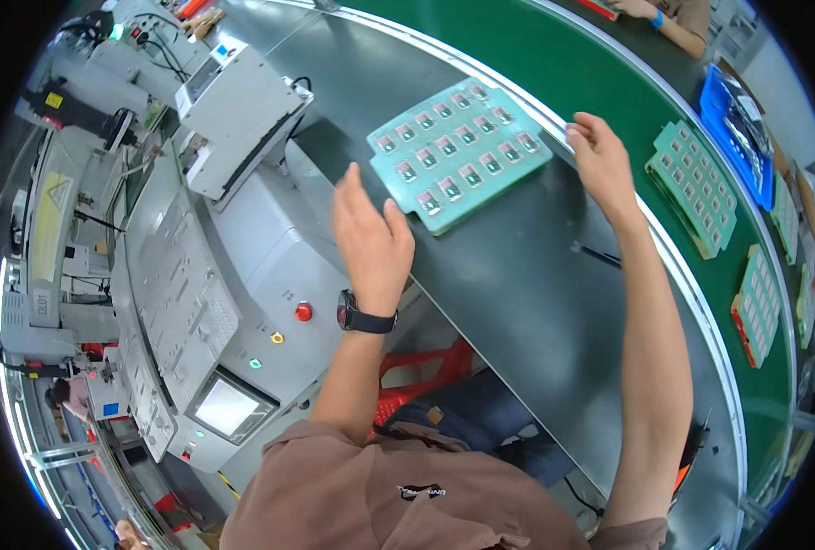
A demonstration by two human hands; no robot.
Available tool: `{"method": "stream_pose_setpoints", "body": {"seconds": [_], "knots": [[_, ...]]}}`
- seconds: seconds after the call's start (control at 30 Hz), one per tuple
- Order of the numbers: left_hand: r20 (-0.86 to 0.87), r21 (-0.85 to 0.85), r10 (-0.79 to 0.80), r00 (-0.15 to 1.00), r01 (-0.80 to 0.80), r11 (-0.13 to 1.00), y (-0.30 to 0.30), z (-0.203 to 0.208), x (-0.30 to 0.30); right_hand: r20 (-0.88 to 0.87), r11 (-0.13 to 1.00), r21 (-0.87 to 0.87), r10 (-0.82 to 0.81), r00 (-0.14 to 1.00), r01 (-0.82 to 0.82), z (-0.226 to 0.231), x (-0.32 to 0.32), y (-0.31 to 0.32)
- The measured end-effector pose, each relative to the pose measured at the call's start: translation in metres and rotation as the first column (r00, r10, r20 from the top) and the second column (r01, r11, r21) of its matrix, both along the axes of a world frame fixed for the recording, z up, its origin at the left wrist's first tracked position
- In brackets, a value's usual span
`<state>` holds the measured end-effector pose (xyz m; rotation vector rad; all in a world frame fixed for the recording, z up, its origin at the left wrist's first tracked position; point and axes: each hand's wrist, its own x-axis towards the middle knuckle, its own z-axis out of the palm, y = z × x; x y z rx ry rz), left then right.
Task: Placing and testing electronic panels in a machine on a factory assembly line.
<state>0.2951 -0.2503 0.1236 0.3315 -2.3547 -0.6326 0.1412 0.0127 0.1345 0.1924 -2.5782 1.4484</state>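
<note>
A pale green tray (391,174) lies on the dark bench. Rows of small square parts with green and metallic faces sit in its pockets. My left hand (372,240) is just off the tray's near left corner, fingers stretched out, palm turned inward, holding nothing; a black watch is on that wrist. Past the tray's right end, my right hand (600,163) hovers by the bench's white edge rail. Its fingers are loosely bent with the thumb apart, and nothing shows in them. Neither hand appears to touch the tray.
A grey machine with a red button (304,313) and a screen (227,407) stands at left. Beyond the rail, a green conveyor (554,55) carries stacked green trays (696,188) and another tray (757,307). A dark pen-like tool (598,255) lies on the bench. A co-worker's arm (678,27) shows top right.
</note>
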Motion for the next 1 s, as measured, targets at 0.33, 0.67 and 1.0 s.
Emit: {"method": "stream_pose_setpoints", "body": {"seconds": [0.33,0.67,1.0], "knots": [[0.138,0.609,-0.074,0.988,-0.025,0.793,-0.02,-0.025,-0.043,0.38,0.976,-0.216,0.058,0.923,0.028,-0.009,-0.016,-0.052],[-0.178,0.918,-0.482,0.858,0.321,0.232,-0.032,0.014,0.001,0.466,0.855,-0.466,0.018,0.884,0.228,0.046,0.104,-0.009],[-0.162,0.911,-0.923,0.349,0.412,-0.004,-0.007,0.045,-0.034,0.47,0.54,-0.569,-0.406,0.784,0.62,0.067,0.261,-0.009]]}}
